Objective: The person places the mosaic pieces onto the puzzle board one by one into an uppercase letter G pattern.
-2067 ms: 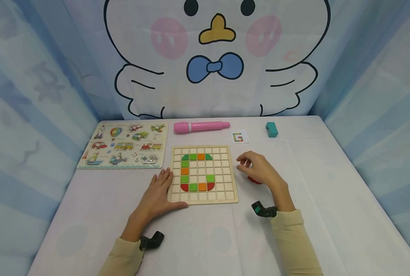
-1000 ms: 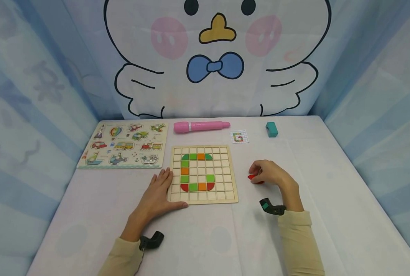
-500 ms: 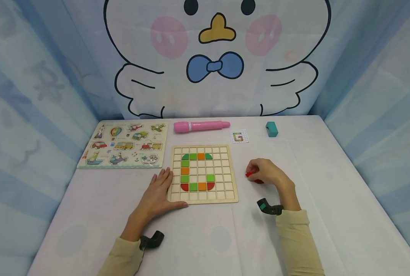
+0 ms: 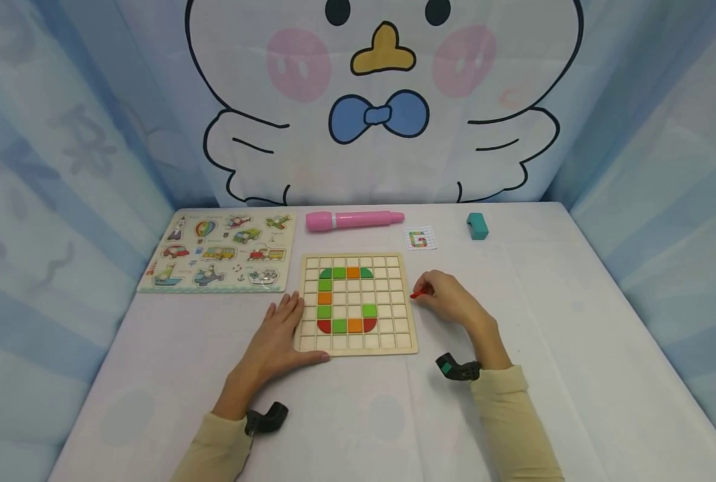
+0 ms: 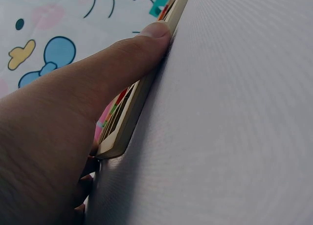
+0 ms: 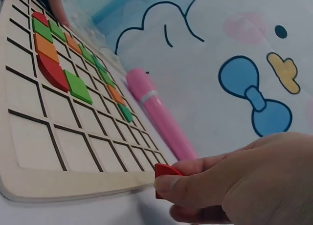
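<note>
A square wooden grid board (image 4: 397, 306) lies mid-table, with green, orange and red tiles set in its cells in a G-like outline. My left hand (image 4: 273, 341) rests along the board's left side and lower-left corner, fingers straight and thumb (image 5: 155, 32) against its front edge. Just off the board's right edge, my right hand (image 4: 448, 298) pinches a red tile (image 6: 166, 171) between thumb and fingers. In the right wrist view the tile shows a curved side, and part of it is hidden by the thumb.
Behind the board lie a pink pen-shaped stick (image 4: 358, 220), a small pattern card (image 4: 420, 238) and a teal block (image 4: 477, 226). A vehicle picture puzzle (image 4: 216, 251) lies at the back left. A printed curtain (image 4: 382, 161) hangs behind the table.
My right hand went to the red pieces right of the board, took one red tile and moved left with it to the board's edge. The left hand stayed in place.
</note>
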{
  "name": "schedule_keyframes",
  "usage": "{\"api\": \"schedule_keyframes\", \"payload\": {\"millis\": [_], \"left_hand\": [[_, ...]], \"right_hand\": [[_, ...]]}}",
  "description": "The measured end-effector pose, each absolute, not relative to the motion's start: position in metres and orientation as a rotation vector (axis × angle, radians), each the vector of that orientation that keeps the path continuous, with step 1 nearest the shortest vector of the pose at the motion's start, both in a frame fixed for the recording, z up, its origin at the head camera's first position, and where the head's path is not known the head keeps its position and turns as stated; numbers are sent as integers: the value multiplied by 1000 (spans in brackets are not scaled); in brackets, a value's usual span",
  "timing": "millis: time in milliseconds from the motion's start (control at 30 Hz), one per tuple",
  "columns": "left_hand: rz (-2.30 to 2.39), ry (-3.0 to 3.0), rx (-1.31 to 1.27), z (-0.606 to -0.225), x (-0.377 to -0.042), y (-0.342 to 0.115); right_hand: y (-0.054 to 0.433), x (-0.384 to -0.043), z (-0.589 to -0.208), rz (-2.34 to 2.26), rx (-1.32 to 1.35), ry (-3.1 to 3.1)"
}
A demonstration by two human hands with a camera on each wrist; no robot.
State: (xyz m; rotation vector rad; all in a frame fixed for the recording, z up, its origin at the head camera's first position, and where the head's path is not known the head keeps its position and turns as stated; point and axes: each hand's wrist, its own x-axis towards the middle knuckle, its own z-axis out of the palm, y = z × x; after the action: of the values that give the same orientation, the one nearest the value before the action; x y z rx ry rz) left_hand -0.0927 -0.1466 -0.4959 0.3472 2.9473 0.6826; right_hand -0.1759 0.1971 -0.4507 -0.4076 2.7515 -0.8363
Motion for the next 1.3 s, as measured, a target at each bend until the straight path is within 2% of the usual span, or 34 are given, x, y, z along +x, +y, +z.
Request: {"api": "schedule_keyframes", "payload": {"millis": [400,1300], "left_hand": [[690,2949,346,-496,-93,-147],[687,2941,348,-499,-95,-149]], "right_hand": [[169,-171,-456,-944,-624,2833],[123,-160,-481,-991,-695,2945]]}}
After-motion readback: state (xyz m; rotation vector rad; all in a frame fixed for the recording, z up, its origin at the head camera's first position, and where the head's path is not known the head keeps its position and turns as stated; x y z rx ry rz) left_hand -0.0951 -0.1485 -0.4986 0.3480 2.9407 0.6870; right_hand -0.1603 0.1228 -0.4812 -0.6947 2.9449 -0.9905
